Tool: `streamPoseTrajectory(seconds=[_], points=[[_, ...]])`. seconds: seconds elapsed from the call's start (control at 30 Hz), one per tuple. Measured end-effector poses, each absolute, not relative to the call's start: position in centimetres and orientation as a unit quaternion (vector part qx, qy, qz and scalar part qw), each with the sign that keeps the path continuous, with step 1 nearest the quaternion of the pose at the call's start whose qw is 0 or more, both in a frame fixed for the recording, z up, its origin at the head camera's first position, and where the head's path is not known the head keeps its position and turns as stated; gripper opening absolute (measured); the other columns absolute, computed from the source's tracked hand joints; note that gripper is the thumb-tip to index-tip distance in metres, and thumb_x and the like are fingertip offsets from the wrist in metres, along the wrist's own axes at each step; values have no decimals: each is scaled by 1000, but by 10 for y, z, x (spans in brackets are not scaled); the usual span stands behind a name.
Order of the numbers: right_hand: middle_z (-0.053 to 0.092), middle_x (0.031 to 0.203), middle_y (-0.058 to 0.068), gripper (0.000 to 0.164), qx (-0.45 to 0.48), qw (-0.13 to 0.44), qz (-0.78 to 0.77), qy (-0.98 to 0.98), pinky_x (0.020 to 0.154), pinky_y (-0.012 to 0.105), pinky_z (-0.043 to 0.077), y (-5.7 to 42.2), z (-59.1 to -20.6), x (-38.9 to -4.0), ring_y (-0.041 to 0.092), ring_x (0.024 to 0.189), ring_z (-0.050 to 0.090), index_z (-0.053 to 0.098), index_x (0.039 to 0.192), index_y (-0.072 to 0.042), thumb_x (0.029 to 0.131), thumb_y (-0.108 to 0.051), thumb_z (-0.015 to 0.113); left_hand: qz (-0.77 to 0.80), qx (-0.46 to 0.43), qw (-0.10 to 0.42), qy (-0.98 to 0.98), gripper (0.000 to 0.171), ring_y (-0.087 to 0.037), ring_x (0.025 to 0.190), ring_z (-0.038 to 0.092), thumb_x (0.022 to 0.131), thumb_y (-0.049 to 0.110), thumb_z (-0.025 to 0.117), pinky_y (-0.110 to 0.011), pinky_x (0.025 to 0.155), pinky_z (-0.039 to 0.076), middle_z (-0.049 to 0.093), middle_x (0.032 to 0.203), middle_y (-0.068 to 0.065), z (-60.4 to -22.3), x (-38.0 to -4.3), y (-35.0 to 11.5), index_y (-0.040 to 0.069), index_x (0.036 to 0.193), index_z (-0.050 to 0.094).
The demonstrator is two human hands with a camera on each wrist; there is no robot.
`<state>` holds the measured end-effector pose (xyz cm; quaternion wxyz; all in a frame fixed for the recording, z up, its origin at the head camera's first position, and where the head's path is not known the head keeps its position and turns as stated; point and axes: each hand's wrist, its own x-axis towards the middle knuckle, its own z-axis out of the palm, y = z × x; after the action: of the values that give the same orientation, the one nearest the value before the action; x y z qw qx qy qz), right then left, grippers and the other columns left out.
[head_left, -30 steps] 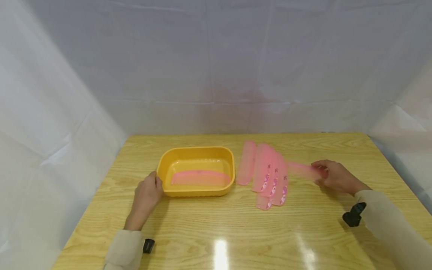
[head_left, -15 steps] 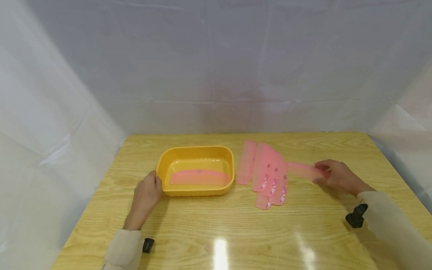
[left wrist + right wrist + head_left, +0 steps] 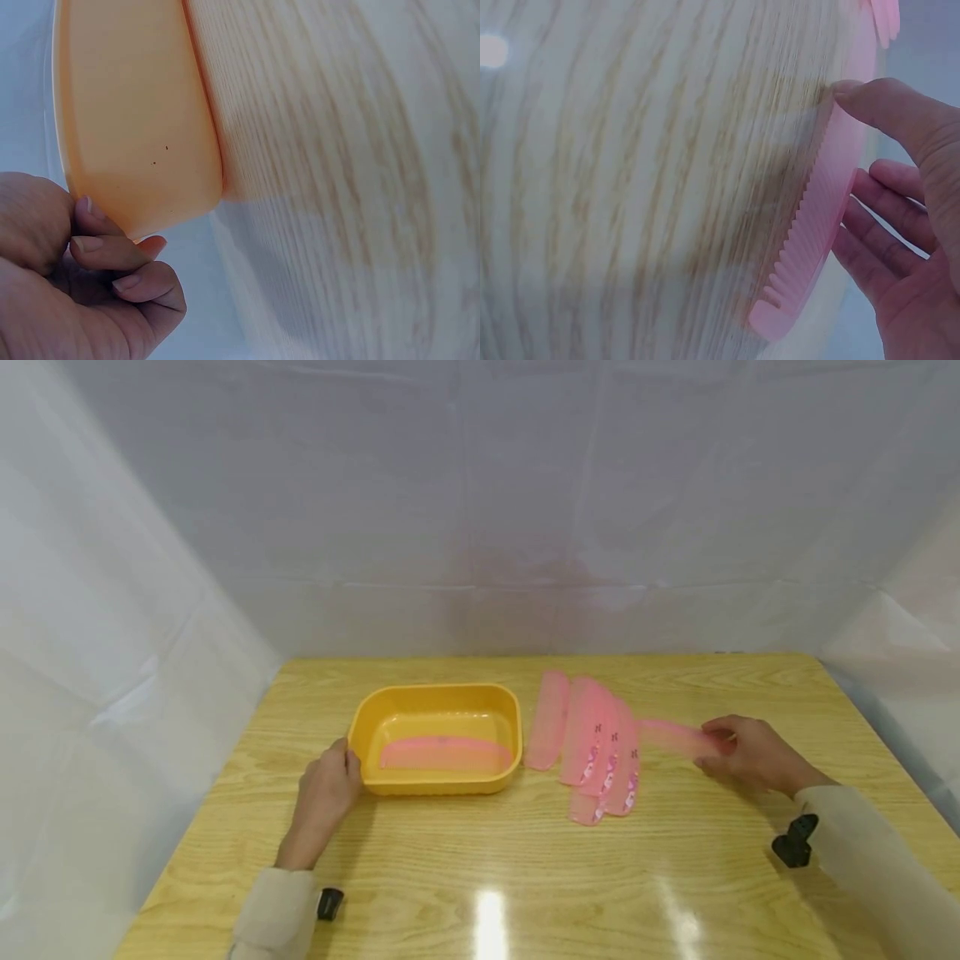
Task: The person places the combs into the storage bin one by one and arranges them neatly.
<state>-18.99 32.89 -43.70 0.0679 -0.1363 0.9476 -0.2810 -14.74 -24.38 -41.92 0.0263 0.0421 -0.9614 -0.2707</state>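
Observation:
In the head view my left hand (image 3: 327, 789) grips the left rim of a yellow plastic basin (image 3: 442, 788). The left wrist view shows its fingers curled at the edge of the basin wall (image 3: 139, 112). A pink comb (image 3: 446, 753) lies flat inside the basin. On the right, my right hand (image 3: 753, 754) pinches the right part of another pink comb (image 3: 671, 735), whose left end meets the fanned combs. Seen from the right wrist, the thumb (image 3: 885, 105) is at the toothed side of that comb (image 3: 821, 187), the other fingers along its smooth back.
Several pink combs (image 3: 581, 735) with small printed pictures lie overlapped in a fan just right of the basin, one more (image 3: 549, 718) at their left side. All stand on a wood-grain table (image 3: 420, 868), with white sheeting (image 3: 480, 527) behind and at the sides.
My right hand has shifted slightly to the right along the comb, whose left end stays by the fan. The left hand and the basin keep their place.

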Motion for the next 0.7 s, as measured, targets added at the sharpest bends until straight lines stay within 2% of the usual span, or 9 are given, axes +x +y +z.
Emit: streamPoseTrajectory(seconds=[0.2,0.43,0.7], points=[[63,116,28,64,-136,63,-280,948,83,51,51,330,-438,-190,38,101,61,57,128,14,86,-28,81,-270,44,24,-962,23,-20,54,43,106,9,34,-33,50,37,44,66,-8,-419,-148,-244,0,89,48],[65,113,25,66,-138,64,-281,948,81,50,52,332,-436,-188,36,99,62,57,128,14,86,-30,81,-270,40,23,-962,24,-21,53,42,106,9,34,-33,50,37,44,66,-8,-419,-149,-244,-5,97,52],[64,111,27,70,-130,61,-263,954,81,54,52,337,-433,-188,39,97,62,57,127,15,84,-33,84,-272,38,24,-961,24,-21,54,42,105,8,34,-33,50,37,43,66,-8,-419,-148,-244,1,87,47]])
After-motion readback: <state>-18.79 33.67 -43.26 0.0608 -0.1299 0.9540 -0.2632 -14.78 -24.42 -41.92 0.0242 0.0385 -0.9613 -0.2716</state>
